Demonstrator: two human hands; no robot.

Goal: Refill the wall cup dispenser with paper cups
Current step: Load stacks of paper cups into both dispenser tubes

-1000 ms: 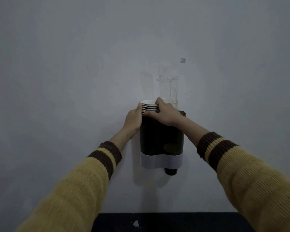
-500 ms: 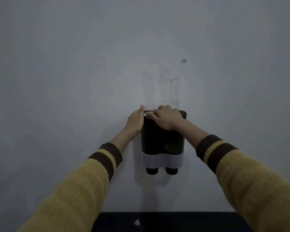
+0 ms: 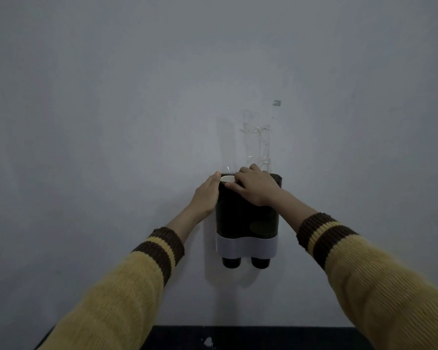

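Note:
A dark cup dispenser with a white band hangs on the grey wall. The stack of paper cups sits sunk in its left tube, only the white top rim showing. My right hand lies across the dispenser's top, fingers pressed on that rim. My left hand is flat against the dispenser's upper left side, thumb beside the rim. Dark cup bottoms poke out below the band from both tubes.
A clear plastic tube, cracked at its top, rises above the dispenser's right side against the wall. A small bracket is fixed higher up. A dark surface runs along the wall's foot.
The cup stack has gone down into the left tube, from several rims showing to one. A cup bottom now pokes out under the left tube. Both hands followed it down.

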